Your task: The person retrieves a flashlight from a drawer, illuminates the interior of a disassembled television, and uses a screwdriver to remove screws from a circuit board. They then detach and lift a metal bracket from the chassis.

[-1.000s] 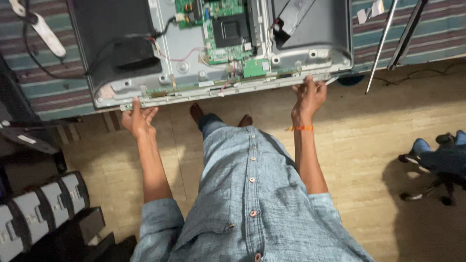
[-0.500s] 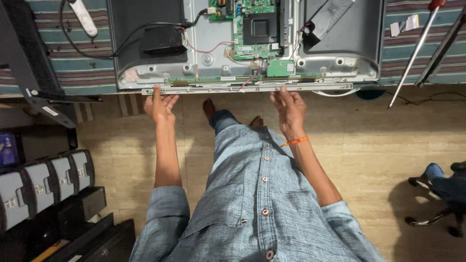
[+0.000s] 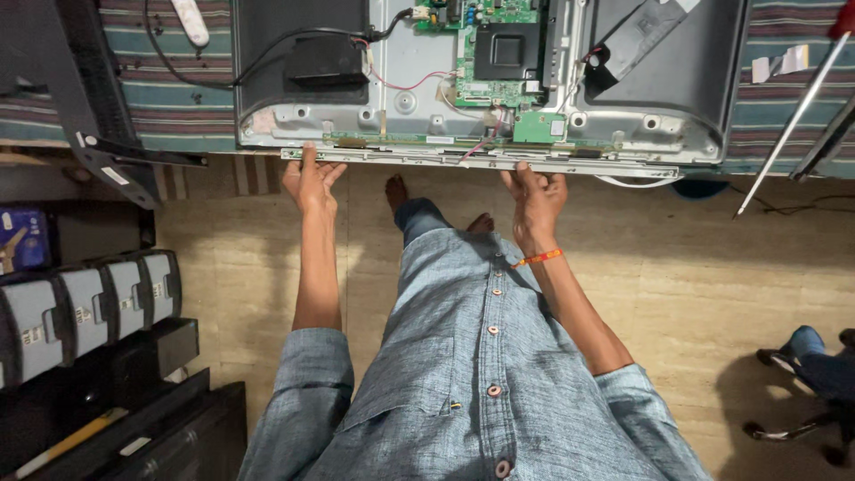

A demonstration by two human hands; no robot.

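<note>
Metal television chassis on striped cloth — both hands at its edge.

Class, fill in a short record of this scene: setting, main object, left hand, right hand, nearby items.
Setting: tiled floor, striped cloth on the work surface
Main object: opened flat-screen panel, green circuit board exposed
Left hand: fingers on the panel's lower edge strip
Right hand: gripping the same strip; orange thread on the wrist
Nearby items: black speaker, white remote, long screwdriver
</note>
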